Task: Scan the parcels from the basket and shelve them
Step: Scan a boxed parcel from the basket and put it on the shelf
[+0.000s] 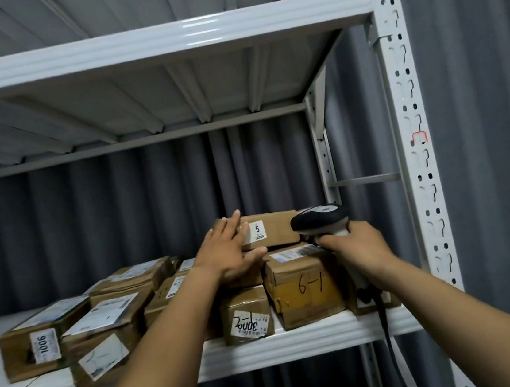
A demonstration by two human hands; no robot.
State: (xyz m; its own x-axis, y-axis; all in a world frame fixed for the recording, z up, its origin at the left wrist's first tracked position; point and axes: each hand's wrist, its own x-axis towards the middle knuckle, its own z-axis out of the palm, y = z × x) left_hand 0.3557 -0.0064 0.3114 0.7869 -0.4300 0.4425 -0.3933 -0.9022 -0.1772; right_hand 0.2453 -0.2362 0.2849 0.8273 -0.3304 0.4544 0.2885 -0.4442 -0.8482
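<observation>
Left hand half hides the top parcel, seemingly pressing it.

We see of ourselves two arms and two hands (the wide lens swells the arms toward the lower edge). Our left forearm and right forearm are bare along all their visible length, smooth and slender at the wrist. Our left hand and right hand are bare too, with long fingers.

Scanner cable off bottom edge.
</observation>
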